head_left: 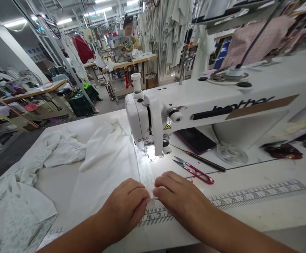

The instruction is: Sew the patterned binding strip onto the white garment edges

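My left hand [123, 207] and my right hand [179, 196] rest close together on the white fabric [108, 165], with their fingertips pinching a narrow fold [149, 182] between them. The fold runs back towards the needle and presser foot [149, 146] of a white Brother sewing machine [195, 105]. Behind my right hand lie red-handled thread snips [193, 171] and a dark-handled pointed tool [203, 160]. More pale patterned cloth [21, 189] lies bunched to the left of the white fabric.
A printed ruler scale [248, 198] runs along the white sewing table [63, 126]. A phone [195, 140] lies under the machine's arm. Beyond the table stand other sewing stations, where a co-worker [129, 35] sits, and racks of hanging garments [166, 31].
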Demonstrator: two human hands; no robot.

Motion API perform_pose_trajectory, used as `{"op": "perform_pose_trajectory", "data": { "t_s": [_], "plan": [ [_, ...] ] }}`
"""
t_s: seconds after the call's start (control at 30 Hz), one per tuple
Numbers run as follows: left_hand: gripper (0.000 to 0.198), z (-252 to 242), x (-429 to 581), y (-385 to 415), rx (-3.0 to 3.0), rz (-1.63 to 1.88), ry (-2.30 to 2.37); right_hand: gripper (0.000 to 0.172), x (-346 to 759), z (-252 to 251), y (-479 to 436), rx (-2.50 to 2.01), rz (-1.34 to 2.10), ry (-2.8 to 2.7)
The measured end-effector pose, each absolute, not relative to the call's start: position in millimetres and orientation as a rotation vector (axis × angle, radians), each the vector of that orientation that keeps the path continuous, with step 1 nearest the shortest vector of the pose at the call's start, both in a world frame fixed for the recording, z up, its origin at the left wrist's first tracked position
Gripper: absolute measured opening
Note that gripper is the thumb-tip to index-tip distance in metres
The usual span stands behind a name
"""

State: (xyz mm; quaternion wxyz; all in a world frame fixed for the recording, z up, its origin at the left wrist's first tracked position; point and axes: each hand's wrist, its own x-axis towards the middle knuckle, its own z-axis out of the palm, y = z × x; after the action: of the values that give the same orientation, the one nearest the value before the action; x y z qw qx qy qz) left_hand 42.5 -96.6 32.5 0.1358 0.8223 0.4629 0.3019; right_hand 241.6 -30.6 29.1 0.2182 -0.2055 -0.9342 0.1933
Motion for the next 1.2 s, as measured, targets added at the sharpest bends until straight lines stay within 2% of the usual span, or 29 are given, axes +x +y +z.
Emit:
{"op": "perform_pose_trajectory", "data": {
  "t_s": [0.2,0.3,0.47,0.63,0.73,1.0,1.1,1.2],
  "plan": [
    [0.023,35,25,-76,2.596,0.826,1.311,0.023,242,23,-30,-0.401,0.347,-2.664],
    [0.021,33,19,-55,2.789,0.764,1.364,0.026,244,18,-30,-0.415,0.329,-2.610],
    [0.021,23,14,-37,2.946,0.757,1.204,0.027,244,16,-30,-0.348,0.296,-2.646],
    [0.028,7,9,-48,2.903,0.752,1.263,0.013,241,25,-29,-0.278,0.228,-2.837],
    [0.030,7,16,-53,2.880,0.727,1.349,0.012,243,25,-30,-0.278,0.179,-2.901],
    [0.020,19,41,-39,2.740,0.688,1.579,0.019,250,26,-27,-0.295,0.155,-2.882],
    [0.016,18,37,-43,2.707,0.717,1.486,0.024,251,26,-30,-0.285,0.158,-2.841],
    [0.020,19,29,-49,2.662,0.646,1.442,0.031,253,28,-35,-0.285,0.130,-2.758]
  ]
}}
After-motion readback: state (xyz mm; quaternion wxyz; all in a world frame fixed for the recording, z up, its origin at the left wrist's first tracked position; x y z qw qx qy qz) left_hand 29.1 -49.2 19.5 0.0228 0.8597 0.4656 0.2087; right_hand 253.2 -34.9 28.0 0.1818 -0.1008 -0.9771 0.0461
